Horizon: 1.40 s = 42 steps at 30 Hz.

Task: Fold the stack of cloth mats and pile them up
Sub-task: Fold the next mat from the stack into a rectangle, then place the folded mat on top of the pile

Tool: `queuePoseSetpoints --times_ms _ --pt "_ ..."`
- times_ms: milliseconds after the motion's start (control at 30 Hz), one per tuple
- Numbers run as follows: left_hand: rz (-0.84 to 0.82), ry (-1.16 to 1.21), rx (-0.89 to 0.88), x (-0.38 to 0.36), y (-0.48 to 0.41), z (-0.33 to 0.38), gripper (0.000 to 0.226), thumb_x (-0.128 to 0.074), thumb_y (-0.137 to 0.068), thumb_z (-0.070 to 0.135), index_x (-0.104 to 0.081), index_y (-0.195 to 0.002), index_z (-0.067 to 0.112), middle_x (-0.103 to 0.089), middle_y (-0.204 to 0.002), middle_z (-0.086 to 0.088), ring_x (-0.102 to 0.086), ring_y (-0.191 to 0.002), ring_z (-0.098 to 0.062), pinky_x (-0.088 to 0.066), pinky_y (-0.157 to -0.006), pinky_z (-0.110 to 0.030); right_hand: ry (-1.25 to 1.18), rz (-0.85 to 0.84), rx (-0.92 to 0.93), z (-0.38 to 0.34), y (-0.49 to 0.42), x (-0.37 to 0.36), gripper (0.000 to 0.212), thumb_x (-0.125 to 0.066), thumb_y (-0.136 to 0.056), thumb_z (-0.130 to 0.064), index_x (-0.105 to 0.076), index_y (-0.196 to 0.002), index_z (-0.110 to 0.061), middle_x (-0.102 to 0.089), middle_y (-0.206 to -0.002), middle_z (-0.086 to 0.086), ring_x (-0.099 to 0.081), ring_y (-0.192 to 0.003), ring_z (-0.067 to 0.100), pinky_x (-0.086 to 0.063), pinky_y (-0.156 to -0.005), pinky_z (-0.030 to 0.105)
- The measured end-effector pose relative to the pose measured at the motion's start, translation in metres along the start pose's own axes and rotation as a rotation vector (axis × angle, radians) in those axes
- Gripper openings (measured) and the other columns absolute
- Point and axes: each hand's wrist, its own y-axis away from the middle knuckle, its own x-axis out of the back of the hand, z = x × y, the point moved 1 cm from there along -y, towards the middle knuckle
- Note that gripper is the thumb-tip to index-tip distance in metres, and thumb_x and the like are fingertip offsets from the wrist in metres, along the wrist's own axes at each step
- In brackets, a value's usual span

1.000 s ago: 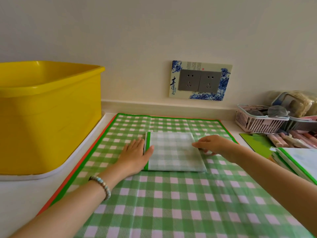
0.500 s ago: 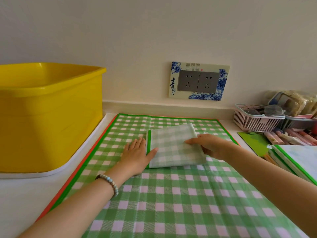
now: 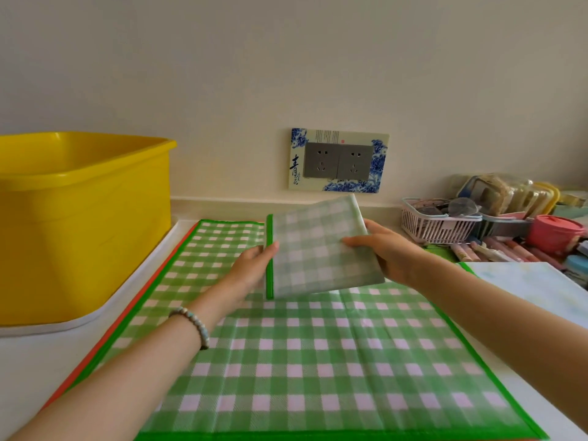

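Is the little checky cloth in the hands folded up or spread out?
Folded: the small mat is a compact rectangle held by left hand and right hand, above the big mat spread flat.

Soft, even daylight fills the frame, bright and without harsh glare. The wall [image 3: 286, 58] dims a little toward 12 o'clock. A pale sheen runs along the rim of the yellow tub [image 3: 79, 224] at 9 o'clock. The folded mat [image 3: 318, 249] casts only a faint, diffuse shadow on the spread mat [image 3: 302, 361] beneath. The left hand [image 3: 251, 265] and right hand [image 3: 385, 253] look slightly smeared. The clutter [image 3: 509, 218] at 3 o'clock is soft, and straight edges bow near the borders.
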Motion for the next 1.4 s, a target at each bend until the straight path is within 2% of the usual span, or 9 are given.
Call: queuePoseSetpoints --times_ms 67,233,400,567,733,833,1000,1167,1400 --pt "-0.023 0.178 0.034 -0.014 0.004 0.015 0.031 -0.055 -0.092 0.038 -0.064 -0.108 0.013 -0.068 -0.112 -0.009 -0.066 -0.086 -0.016 -0.05 -0.067 -0.024 0.007 0.006 0.032 -0.007 0.012 0.017 0.048 -0.063 -0.085 -0.006 -0.049 -0.129 -0.019 -0.062 -0.118 0.009 -0.063 -0.098 0.026 -0.055 -0.067 0.035" --pt "-0.14 0.382 0.037 -0.055 0.009 0.049 0.022 -0.062 -0.087 0.027 -0.065 -0.1 0.009 -0.072 -0.078 -0.001 -0.068 -0.062 -0.008 -0.05 -0.05 -0.018 0.057 0.034 0.061 -0.021 0.042 0.07 0.037 -0.059 -0.087 -0.004 -0.055 -0.121 -0.019 -0.066 -0.111 0.007 -0.065 -0.09 0.023 -0.056 -0.064 0.032" --pt "-0.294 0.462 0.05 -0.11 0.016 0.078 0.026 -0.063 -0.088 0.025 -0.065 -0.106 0.007 -0.071 -0.088 -0.004 -0.069 -0.069 -0.011 -0.053 -0.055 -0.02 0.135 0.107 -0.004 -0.032 0.069 0.137 0.029 -0.062 -0.086 -0.006 -0.061 -0.108 -0.025 -0.069 -0.104 0.004 -0.068 -0.087 0.022 -0.057 -0.058 0.032" --pt "-0.43 0.535 0.064 -0.166 0.024 0.097 0.018 -0.06 -0.09 0.017 -0.064 -0.103 0.006 -0.072 -0.087 -0.006 -0.07 -0.073 -0.014 -0.055 -0.057 -0.021 0.185 0.196 -0.025 -0.036 0.095 0.201 0.031 -0.065 -0.082 -0.008 -0.063 -0.109 -0.024 -0.072 -0.1 0.003 -0.07 -0.084 0.021 -0.057 -0.062 0.031" --pt "-0.467 0.536 0.093 -0.217 0.032 0.105 0.019 -0.059 -0.091 0.013 -0.063 -0.106 0.004 -0.069 -0.091 -0.008 -0.069 -0.066 -0.014 -0.056 -0.055 -0.021 0.218 0.249 -0.085 -0.029 0.117 0.244 0.025 -0.062 -0.084 -0.004 -0.063 -0.102 -0.023 -0.074 -0.09 0.002 -0.071 -0.08 0.02 -0.057 -0.06 0.031" --pt "-0.467 0.518 0.136 -0.243 0.035 0.105 0.022 -0.063 -0.088 0.011 -0.063 -0.109 0.003 -0.069 -0.089 -0.009 -0.069 -0.062 -0.013 -0.056 -0.054 -0.022 0.242 0.311 -0.165 -0.021 0.128 0.266 0.031 -0.066 -0.082 -0.008 -0.062 -0.106 -0.026 -0.07 -0.099 0.005 -0.068 -0.089 0.024 -0.055 -0.066 0.033" --pt "-0.439 0.453 0.183 -0.274 0.034 0.095 0.03 -0.07 -0.082 0.008 -0.061 -0.11 -0.001 -0.07 -0.089 -0.011 -0.069 -0.061 -0.014 -0.055 -0.05 -0.021 0.287 0.409 -0.237 0.0 0.138 0.287 0.032 -0.067 -0.082 -0.01 -0.063 -0.11 -0.025 -0.057 -0.085 -0.006 -0.06 -0.077 0.011 -0.051 -0.066 0.028" --pt "-0.399 0.368 0.174 -0.289 0.03 0.082 0.032 -0.073 -0.08 0.01 -0.062 -0.107 -0.001 -0.07 -0.09 -0.013 -0.068 -0.06 -0.012 -0.054 -0.049 -0.019 0.301 0.394 -0.315 0.017 0.138 0.297 0.042 -0.069 -0.082 -0.013 -0.06 -0.122 -0.022 -0.065 -0.116 0.009 -0.062 -0.105 0.029 -0.048 -0.098 0.042" --pt "-0.371 0.317 0.189 -0.294 0.026 0.074 0.018 -0.073 -0.08 0.012 -0.062 -0.091 0.004 -0.069 -0.08 -0.011 -0.066 -0.054 -0.011 -0.052 -0.045 -0.019 0.364 0.431 -0.341 0.025 0.131 0.298 0.047 -0.069 -0.082 -0.016 -0.058 -0.127 -0.023 -0.06 -0.12 0.008 -0.059 -0.106 0.027 -0.049 -0.091 0.035"
